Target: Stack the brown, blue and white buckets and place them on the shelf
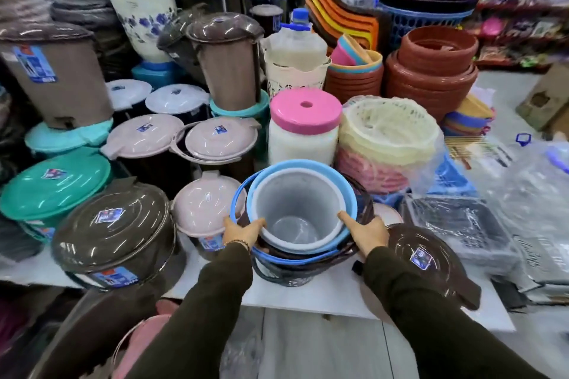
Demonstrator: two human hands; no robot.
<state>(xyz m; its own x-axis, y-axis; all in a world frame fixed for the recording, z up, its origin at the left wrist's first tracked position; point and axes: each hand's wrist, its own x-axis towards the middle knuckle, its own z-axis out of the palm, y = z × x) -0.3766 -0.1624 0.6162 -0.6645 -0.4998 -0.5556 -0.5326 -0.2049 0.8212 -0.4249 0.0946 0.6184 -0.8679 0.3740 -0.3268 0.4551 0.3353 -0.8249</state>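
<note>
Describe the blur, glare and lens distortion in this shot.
Head view: wide-angle bending curves the edges; the top corners smear with motion blur; overhead light glares off the brown lids and clear plastic wrapping; the white bucket at centre, held by left hand and right hand, is fairly sharp.

Brown bucket: walls largely hidden by the nested blue bucket and white bucket.
Goods at 12 o'clock: blurred — labels cannot be read.
Sleeves at 6 o'clock: cut off by the frame edge.
</note>
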